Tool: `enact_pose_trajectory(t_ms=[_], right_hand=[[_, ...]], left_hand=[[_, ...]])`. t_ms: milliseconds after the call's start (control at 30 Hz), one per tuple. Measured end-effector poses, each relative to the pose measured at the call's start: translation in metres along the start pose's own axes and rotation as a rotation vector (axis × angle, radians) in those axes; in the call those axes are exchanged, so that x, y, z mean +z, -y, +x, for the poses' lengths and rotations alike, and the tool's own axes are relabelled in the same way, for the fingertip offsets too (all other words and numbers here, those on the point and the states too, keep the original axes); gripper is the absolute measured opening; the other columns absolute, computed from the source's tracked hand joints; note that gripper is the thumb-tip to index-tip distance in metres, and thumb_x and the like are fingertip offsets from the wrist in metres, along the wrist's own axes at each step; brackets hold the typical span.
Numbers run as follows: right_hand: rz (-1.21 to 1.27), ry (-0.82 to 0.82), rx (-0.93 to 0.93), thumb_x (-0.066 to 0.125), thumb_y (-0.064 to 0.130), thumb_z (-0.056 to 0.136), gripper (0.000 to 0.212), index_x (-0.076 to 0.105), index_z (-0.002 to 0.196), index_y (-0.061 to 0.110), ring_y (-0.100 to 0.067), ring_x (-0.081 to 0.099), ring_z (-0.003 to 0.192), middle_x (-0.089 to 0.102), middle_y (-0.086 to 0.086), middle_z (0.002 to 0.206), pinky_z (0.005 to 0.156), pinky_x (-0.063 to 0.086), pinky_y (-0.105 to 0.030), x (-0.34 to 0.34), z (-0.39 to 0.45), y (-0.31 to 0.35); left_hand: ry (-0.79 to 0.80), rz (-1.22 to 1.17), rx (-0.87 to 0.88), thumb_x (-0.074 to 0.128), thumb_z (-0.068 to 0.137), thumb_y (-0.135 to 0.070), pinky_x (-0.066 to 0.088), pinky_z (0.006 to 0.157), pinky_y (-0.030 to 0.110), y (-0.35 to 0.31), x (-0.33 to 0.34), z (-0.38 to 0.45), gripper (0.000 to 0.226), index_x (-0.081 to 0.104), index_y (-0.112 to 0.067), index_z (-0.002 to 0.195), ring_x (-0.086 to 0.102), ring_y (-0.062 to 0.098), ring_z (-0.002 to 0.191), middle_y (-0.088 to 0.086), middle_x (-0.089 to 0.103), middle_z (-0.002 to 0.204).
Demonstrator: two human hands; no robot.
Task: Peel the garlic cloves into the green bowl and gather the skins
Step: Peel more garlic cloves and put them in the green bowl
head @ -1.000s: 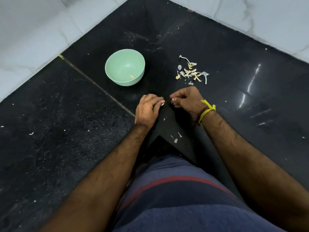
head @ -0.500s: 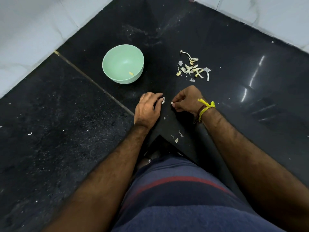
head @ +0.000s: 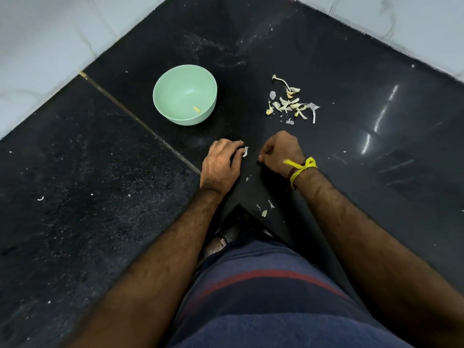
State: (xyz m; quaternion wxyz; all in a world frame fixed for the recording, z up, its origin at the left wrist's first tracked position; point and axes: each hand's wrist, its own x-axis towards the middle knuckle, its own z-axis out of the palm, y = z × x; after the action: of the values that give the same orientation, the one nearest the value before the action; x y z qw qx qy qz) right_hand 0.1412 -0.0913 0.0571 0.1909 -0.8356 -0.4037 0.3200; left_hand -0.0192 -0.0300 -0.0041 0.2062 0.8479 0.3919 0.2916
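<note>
1. The black stone counter is polished and glossy on the right, catching bright streaks of light.
2. Its left slab looks duller, speckled and dusty.
3. The green bowl looks like smooth matt plastic.
4. The garlic skins look thin, dry and papery.
5. The wrist thread is yellow fibre.
6. The wall tiles are pale and marbled.

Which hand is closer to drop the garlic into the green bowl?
Probably the left hand. It pinches a small whitish garlic piece at its fingertips, and the round pale green bowl sits on its side of the black counter. The right hand lies nearer the scattered pile of garlic pieces.
</note>
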Motion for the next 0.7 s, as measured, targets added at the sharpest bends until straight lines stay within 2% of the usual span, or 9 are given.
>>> enact_pose_trajectory(t_ms=[100,233,433,533,700], right_hand=[[-0.083,-0.019,-0.019,0.072,0.006,0.082,0.011,0.075,0.078,0.016,-0.023,0.068,0.086,0.073,-0.007,0.089,0.072,0.052,-0.026,0.0,0.0,0.002],[-0.062,0.01,-0.013,0.075,0.009,0.082,0.008,0.075,0.078,0.016,-0.021,0.067,0.087,0.072,-0.007,0.09,0.075,0.054,-0.028,-0.003,0.006,-0.001],[-0.019,0.108,-0.055,0.083,0.014,0.077,0.007,0.077,0.08,0.016,-0.003,0.057,0.065,0.07,0.0,0.078,0.068,0.05,-0.023,-0.016,0.008,-0.006],[-0.031,0.094,-0.061,0.08,0.011,0.08,0.006,0.076,0.078,0.015,-0.009,0.06,0.067,0.069,-0.001,0.079,0.068,0.051,-0.024,-0.015,0.007,-0.005],[-0.062,0.055,-0.059,0.081,0.015,0.08,0.027,0.064,0.061,0.024,-0.018,0.065,0.079,0.067,-0.003,0.079,0.075,0.055,-0.031,-0.013,0.008,-0.002]], left_hand=[[0.0,-0.005,-0.039,0.064,0.097,-0.019,0.05,0.085,0.033,0.0,-0.001,0.001,0.02,0.072,-0.009,0.112,0.06,0.024,0.099,0.005,0.067,0.105],[0.008,-0.001,-0.067,0.065,0.096,-0.025,0.049,0.078,0.031,-0.002,-0.001,0.002,0.017,0.074,-0.011,0.102,0.059,0.021,0.095,0.002,0.065,0.098],[0.032,-0.008,-0.08,0.065,0.096,-0.029,0.046,0.077,0.028,-0.002,-0.001,0.002,0.017,0.073,-0.014,0.095,0.057,0.019,0.093,-0.001,0.063,0.095],[0.029,-0.004,-0.08,0.064,0.097,-0.029,0.048,0.076,0.032,-0.003,-0.001,0.002,0.017,0.072,-0.013,0.096,0.058,0.02,0.093,0.0,0.063,0.096],[0.012,0.006,-0.092,0.066,0.095,-0.028,0.049,0.075,0.033,-0.006,-0.001,0.001,0.017,0.072,-0.013,0.096,0.058,0.021,0.093,0.0,0.064,0.095]])
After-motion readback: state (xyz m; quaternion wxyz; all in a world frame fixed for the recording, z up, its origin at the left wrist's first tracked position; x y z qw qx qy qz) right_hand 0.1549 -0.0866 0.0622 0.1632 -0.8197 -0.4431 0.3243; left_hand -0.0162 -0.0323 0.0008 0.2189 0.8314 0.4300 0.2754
